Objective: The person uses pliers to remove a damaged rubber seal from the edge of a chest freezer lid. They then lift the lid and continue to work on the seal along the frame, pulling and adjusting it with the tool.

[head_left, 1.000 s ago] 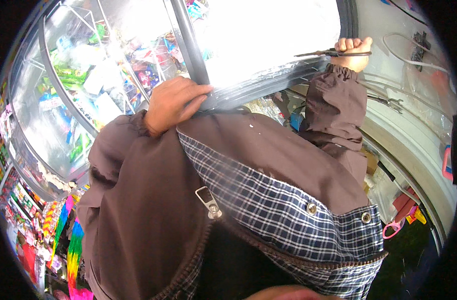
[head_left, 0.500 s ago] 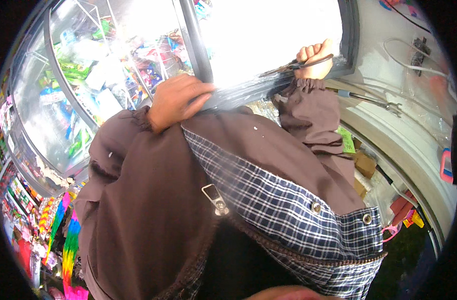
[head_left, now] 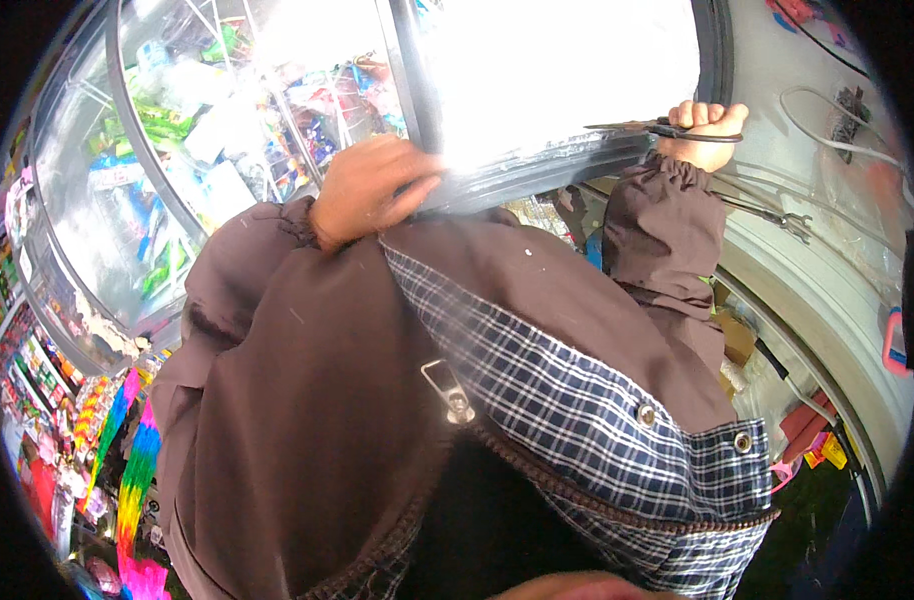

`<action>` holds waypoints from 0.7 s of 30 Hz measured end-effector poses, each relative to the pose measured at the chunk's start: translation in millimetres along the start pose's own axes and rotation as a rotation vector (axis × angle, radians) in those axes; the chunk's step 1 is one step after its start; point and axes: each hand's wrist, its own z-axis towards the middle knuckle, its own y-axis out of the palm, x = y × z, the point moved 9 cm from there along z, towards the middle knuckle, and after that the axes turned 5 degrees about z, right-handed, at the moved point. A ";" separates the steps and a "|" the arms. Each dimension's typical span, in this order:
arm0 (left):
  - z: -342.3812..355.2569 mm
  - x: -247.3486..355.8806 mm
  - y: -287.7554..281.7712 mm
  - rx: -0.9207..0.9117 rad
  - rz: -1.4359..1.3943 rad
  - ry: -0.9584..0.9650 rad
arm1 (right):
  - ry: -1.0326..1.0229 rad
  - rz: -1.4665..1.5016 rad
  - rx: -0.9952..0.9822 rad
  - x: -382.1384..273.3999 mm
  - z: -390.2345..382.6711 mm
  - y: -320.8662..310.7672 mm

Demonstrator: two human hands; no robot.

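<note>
Evidently mid-job: at the dark grey frame point(head_left: 557, 176) of a blown-out white panel point(head_left: 567, 60), the person's hands are well apart, L one at the near L corner, R one by the near R corner. R hand point(head_left: 709, 120) is curled tight round dark-handled scissors point(head_left: 665, 129), blades pointing L just over the near edge; can't tell whether they touch it. L hand point(head_left: 372, 190) has fingers and thumb at the corner; pressing or pinching, can't tell b/c of glare.

Progress, as far as I can judge: prob. partway. A whitish, crinkled film-like strip point(head_left: 537, 150) is still on along the frame's near edge, so prob. that stretch is what's left. What's done is hard to say: no loose offcut visible, and most of the panel is too bright to read.

Re labels: packets point(head_left: 157, 125) under the curved clear cover point(head_left: 125, 100), L of the frame, have coloured print, but it's too small & blurred to make out. Nothing legible on scissors or frame either. Over R, beyond the frame's near R corner, there's a wrench-like metal tool point(head_left: 797, 226) w/ open jaws plus a white cable point(head_left: 789, 110); no readable marks on those.
</note>
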 end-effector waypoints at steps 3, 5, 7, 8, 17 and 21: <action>0.7 -2.1 4.6 -0.037 -0.004 -0.040 | 0.066 -0.010 0.133 43.3 -2.8 -10.7; 1.2 1.8 2.5 -0.021 0.021 -0.006 | 0.181 0.205 0.010 65.7 -6.2 4.3; 1.3 3.0 2.1 -0.032 0.036 0.001 | -0.032 0.024 0.021 39.0 3.3 1.1; 2.0 3.2 2.5 -0.031 0.033 0.005 | -0.065 0.067 -0.006 21.4 4.8 4.0; 0.0 -0.9 5.1 -0.022 0.001 -0.010 | -0.126 0.082 -0.067 29.8 17.5 -17.4; -1.1 0.1 3.6 -0.004 0.029 0.008 | -0.116 0.088 -0.095 51.3 35.1 -28.9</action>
